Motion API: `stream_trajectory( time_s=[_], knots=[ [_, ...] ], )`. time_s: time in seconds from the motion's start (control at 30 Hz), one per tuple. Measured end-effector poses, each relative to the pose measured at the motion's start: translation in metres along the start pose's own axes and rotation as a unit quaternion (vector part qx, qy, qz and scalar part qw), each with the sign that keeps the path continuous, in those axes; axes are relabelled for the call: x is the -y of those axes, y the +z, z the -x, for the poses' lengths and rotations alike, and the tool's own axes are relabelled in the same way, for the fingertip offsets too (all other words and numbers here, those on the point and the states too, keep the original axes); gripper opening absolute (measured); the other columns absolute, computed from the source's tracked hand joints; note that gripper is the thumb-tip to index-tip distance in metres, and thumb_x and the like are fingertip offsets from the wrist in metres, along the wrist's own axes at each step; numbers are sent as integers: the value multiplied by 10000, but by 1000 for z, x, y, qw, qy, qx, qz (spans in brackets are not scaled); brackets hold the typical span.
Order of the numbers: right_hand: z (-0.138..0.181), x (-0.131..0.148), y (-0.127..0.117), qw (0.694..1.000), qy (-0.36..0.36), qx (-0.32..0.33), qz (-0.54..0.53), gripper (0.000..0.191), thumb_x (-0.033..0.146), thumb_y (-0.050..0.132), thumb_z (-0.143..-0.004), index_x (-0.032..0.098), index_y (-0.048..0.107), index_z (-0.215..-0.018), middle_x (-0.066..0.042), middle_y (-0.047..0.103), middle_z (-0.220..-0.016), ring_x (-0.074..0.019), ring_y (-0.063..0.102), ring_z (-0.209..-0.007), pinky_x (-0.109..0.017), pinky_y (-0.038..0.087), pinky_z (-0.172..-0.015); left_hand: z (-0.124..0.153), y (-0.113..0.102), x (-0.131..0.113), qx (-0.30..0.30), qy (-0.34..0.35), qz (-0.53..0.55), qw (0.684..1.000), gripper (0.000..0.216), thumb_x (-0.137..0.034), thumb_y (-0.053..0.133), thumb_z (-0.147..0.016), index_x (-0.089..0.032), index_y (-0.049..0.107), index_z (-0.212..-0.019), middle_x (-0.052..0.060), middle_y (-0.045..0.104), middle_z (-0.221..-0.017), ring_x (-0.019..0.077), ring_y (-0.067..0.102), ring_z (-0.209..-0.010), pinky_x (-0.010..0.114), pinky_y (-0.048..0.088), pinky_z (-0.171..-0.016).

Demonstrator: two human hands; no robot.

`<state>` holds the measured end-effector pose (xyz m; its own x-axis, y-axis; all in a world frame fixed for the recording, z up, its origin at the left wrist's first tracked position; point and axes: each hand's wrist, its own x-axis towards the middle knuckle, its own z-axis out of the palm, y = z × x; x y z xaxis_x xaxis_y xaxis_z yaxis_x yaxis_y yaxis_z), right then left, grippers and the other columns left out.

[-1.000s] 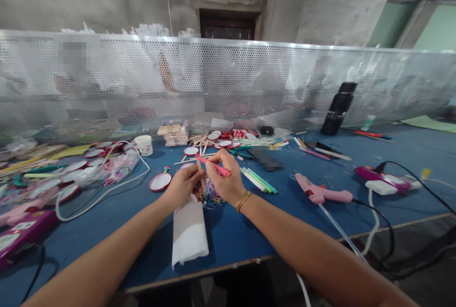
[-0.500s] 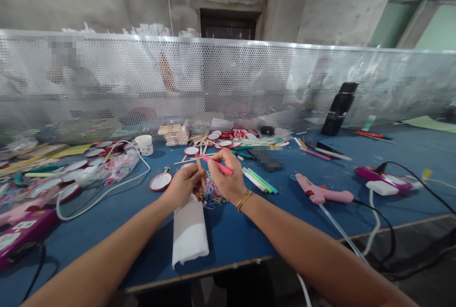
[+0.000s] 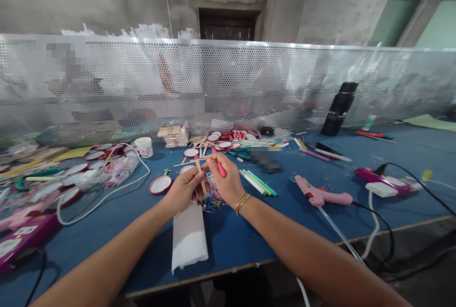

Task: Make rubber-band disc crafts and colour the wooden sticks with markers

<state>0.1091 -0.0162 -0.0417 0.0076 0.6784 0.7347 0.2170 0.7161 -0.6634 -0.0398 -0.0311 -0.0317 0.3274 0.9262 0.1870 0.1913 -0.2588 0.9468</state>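
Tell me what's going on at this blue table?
A person works with both bare hands over a cluttered blue-topped table. The left hand pinches a thin flat wooden stick, and the right hand grips a pink marker pen close beside it. Below them lie a tangle of coloured rubber bands and a white folded paper bundle. A pink hot-glue gun lies untouched to the right.

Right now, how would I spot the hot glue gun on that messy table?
Start at the blue table, then look right of the person's right hand. The hot glue gun lies on its side near the front edge: pale pink, with a clear glue stick trailing from its back, unlike the darker magenta tool farther right.
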Motion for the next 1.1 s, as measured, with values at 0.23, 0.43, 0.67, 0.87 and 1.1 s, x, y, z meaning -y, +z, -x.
stream_trajectory(
  time_s=[0.23, 0.43, 0.67, 0.87, 1.1],
  knots=[
    [1, 8, 4, 997, 49, -28, -52, 153, 278, 664, -809, 244, 579, -932, 16, 700, -817, -178, 677, -784, -333, 531, -809, -2, 2, 5, 17, -44, 18, 999, 439, -625, 571, -814, -188, 543, -819, -38, 553, -500, 100, 508, -403, 198, 324, -395],
    [0, 17, 6, 995, 85, -38, -45, 199, 228, 674, -781, 245, 576, -954, 17, 702, -822, -183, 680, -795, -349, 530, -831, -4, -4, 7, 39, -48, 12, 998, 463, -634, 578, -805, -171, 567, -813, -16, 565, -547, 103, 511, -451, 205, 353, -437],
    [-2, 15, 9, 990, 115, -36, -75, 207, 223, 664, -785, 240, 568, -968, 14, 699, -813, -176, 684, -786, -335, 545, -815, -6, -12, 6, 45, -14, -22, 999, 438, -585, 528, -861, -158, 581, -783, -6, 551, -590, 102, 486, -488, 213, 328, -460],
    [-1, 14, 10, 981, 147, -42, -117, 225, 211, 669, -746, 230, 555, -939, 31, 678, -762, -163, 675, -716, -333, 556, -779, -6, -11, 4, 24, 1, -33, 999, 438, -574, 574, -833, -152, 567, -717, -52, 393, -560, 75, 319, -499, 204, 242, -451],
    [0, 15, 6, 991, 87, -36, -97, 219, 218, 657, -764, 231, 559, -959, 33, 677, -765, -156, 662, -727, -326, 532, -805, -2, -1, 1, 43, -27, 66, 997, 433, -578, 612, -808, -158, 587, -908, -85, 344, -536, 62, 279, -468, 197, 220, -448]
  ],
)
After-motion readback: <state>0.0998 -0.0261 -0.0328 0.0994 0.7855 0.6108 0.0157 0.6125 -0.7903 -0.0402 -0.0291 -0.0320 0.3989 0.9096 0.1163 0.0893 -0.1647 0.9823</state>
